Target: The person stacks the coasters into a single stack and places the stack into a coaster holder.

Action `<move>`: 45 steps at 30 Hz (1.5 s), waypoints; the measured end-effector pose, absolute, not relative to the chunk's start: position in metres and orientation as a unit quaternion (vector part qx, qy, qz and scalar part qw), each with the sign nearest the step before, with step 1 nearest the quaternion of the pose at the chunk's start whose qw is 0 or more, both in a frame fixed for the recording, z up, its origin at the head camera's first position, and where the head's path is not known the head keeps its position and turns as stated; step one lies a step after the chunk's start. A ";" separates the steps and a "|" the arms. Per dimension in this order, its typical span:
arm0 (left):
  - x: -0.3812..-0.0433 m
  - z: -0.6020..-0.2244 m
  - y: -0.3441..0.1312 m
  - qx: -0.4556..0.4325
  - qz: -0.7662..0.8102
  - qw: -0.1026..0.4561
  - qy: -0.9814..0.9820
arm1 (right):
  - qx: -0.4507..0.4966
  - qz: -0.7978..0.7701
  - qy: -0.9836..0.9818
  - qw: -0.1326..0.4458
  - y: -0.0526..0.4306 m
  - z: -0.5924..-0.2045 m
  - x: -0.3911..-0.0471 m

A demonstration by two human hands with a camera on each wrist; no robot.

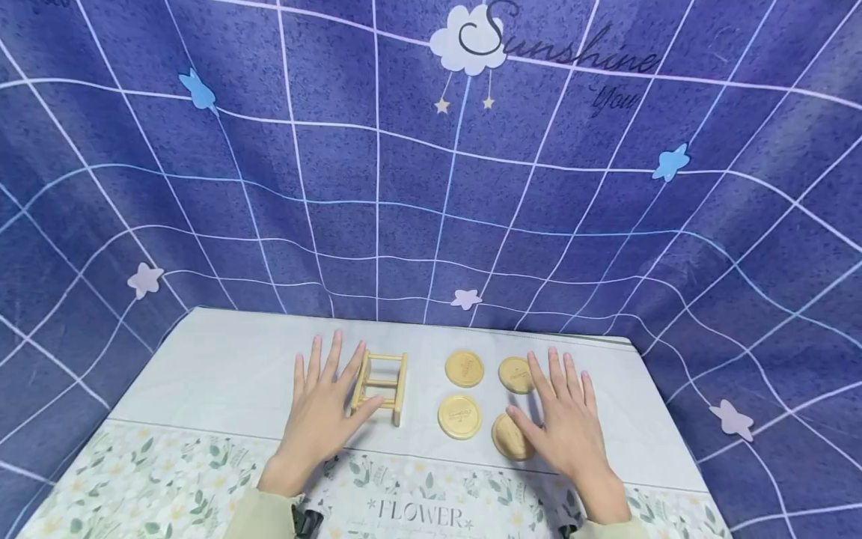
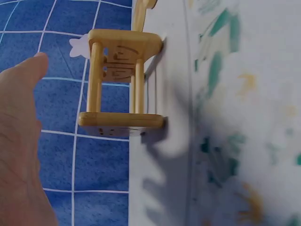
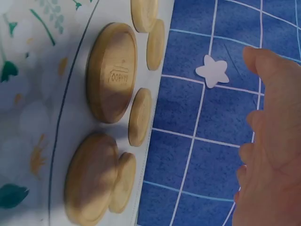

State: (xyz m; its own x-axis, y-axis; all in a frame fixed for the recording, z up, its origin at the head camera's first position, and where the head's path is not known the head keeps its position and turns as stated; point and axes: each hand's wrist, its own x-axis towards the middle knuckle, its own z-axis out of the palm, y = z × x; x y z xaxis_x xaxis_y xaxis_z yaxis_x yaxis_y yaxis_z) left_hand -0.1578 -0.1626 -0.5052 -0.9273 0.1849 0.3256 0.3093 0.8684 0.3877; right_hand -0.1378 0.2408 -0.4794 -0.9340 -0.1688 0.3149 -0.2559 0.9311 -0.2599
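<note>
My left hand (image 1: 322,413), fingers straight and spread, hovers beside a small wooden coaster rack (image 1: 402,385). Its thumb overlaps the rack's near end in the head view, while the left wrist view shows a gap between the hand and the rack (image 2: 122,118). To the right lie several round bamboo coasters, two of them in a left column: a far coaster (image 1: 465,368) and a near coaster (image 1: 460,417). Spread out flat, my right hand (image 1: 569,423) partly covers another far coaster (image 1: 515,373) and a near coaster (image 1: 508,436). More coasters (image 3: 123,181) show in the right wrist view, hidden under that hand from above.
A white cloth with a floral, lettered front band (image 1: 420,513) covers the table. Behind and at both sides hangs a blue curtain (image 1: 417,180) with white grid lines and stars, meeting the table's back edge. Between rack and coasters lies a strip of white cloth (image 1: 423,389).
</note>
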 end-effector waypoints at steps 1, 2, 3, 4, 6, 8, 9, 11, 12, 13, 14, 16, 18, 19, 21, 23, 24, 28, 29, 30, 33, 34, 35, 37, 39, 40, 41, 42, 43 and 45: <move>-0.155 -0.507 -0.163 -0.127 -0.229 0.142 -0.955 | 0.107 0.154 -0.972 0.141 0.242 -0.479 -0.135; -0.153 -0.509 -0.164 -0.126 -0.236 0.144 -0.953 | 0.104 0.160 -0.972 0.139 0.244 -0.479 -0.133; -0.151 -0.511 -0.164 -0.124 -0.244 0.144 -0.951 | 0.102 0.166 -0.971 0.139 0.245 -0.480 -0.131; -0.149 -0.513 -0.165 -0.121 -0.252 0.141 -0.950 | 0.100 0.173 -0.970 0.139 0.247 -0.481 -0.129; -0.146 -0.518 -0.167 -0.112 -0.271 0.132 -0.947 | 0.099 0.185 -0.967 0.142 0.252 -0.485 -0.125; -0.143 -0.523 -0.168 -0.102 -0.293 0.125 -0.942 | 0.099 0.196 -0.965 0.145 0.258 -0.490 -0.121; -0.142 -0.526 -0.169 -0.097 -0.305 0.121 -0.940 | 0.099 0.201 -0.964 0.147 0.261 -0.493 -0.119; -0.141 -0.531 -0.169 -0.087 -0.330 0.114 -0.933 | 0.097 0.212 -0.961 0.148 0.267 -0.498 -0.115; -0.141 -0.534 -0.168 -0.083 -0.342 0.111 -0.930 | 0.095 0.216 -0.961 0.146 0.270 -0.499 -0.114; -0.141 -0.537 -0.167 -0.079 -0.355 0.108 -0.925 | 0.093 0.219 -0.960 0.146 0.273 -0.502 -0.113; -0.140 -0.540 -0.167 -0.073 -0.368 0.104 -0.921 | 0.090 0.223 -0.960 0.145 0.276 -0.504 -0.112; -0.139 -0.544 -0.165 -0.063 -0.393 0.094 -0.913 | 0.085 0.232 -0.959 0.141 0.281 -0.507 -0.110; -0.139 -0.547 -0.163 -0.053 -0.416 0.087 -0.904 | 0.079 0.238 -0.958 0.139 0.285 -0.512 -0.108; -0.139 -0.547 -0.161 -0.048 -0.428 0.084 -0.899 | 0.077 0.240 -0.957 0.140 0.287 -0.514 -0.107; -0.139 -0.549 -0.158 -0.038 -0.447 0.076 -0.891 | 0.074 0.248 -0.956 0.140 0.290 -0.519 -0.104; -0.140 -0.551 -0.155 -0.027 -0.464 0.068 -0.883 | 0.072 0.254 -0.954 0.141 0.294 -0.523 -0.102; -0.140 -0.552 -0.154 -0.021 -0.473 0.063 -0.879 | 0.071 0.258 -0.954 0.139 0.295 -0.525 -0.101; -0.142 -0.557 -0.149 -0.010 -0.501 0.054 -0.863 | 0.067 0.268 -0.952 0.135 0.299 -0.532 -0.098; -0.142 -0.558 -0.148 -0.010 -0.508 0.055 -0.860 | 0.065 0.269 -0.952 0.133 0.299 -0.534 -0.098; -0.143 -0.559 -0.148 -0.012 -0.513 0.056 -0.856 | 0.064 0.270 -0.952 0.131 0.299 -0.535 -0.098; -0.144 -0.562 -0.146 -0.019 -0.531 0.064 -0.845 | 0.056 0.276 -0.951 0.125 0.301 -0.538 -0.097; -0.145 -0.563 -0.145 -0.019 -0.538 0.065 -0.840 | 0.056 0.278 -0.951 0.125 0.302 -0.539 -0.096; -0.146 -0.564 -0.145 -0.021 -0.544 0.067 -0.836 | 0.055 0.280 -0.951 0.123 0.303 -0.541 -0.096; -0.147 -0.566 -0.144 -0.025 -0.551 0.066 -0.832 | 0.053 0.285 -0.949 0.123 0.304 -0.542 -0.095; -0.148 -0.567 -0.144 -0.026 -0.561 0.062 -0.825 | 0.046 0.291 -0.949 0.114 0.305 -0.542 -0.094; -0.148 -0.567 -0.144 -0.026 -0.566 0.060 -0.822 | 0.041 0.294 -0.949 0.106 0.306 -0.542 -0.094; -0.148 -0.567 -0.143 -0.026 -0.570 0.059 -0.819 | 0.035 0.297 -0.949 0.096 0.307 -0.543 -0.094; -0.148 -0.567 -0.143 -0.026 -0.573 0.060 -0.817 | 0.029 0.301 -0.949 0.087 0.307 -0.542 -0.093; -0.148 -0.567 -0.143 -0.025 -0.577 0.060 -0.814 | 0.024 0.303 -0.950 0.076 0.308 -0.542 -0.094; -0.150 -0.567 -0.142 -0.026 -0.581 0.062 -0.811 | 0.017 0.299 -0.952 0.062 0.309 -0.543 -0.094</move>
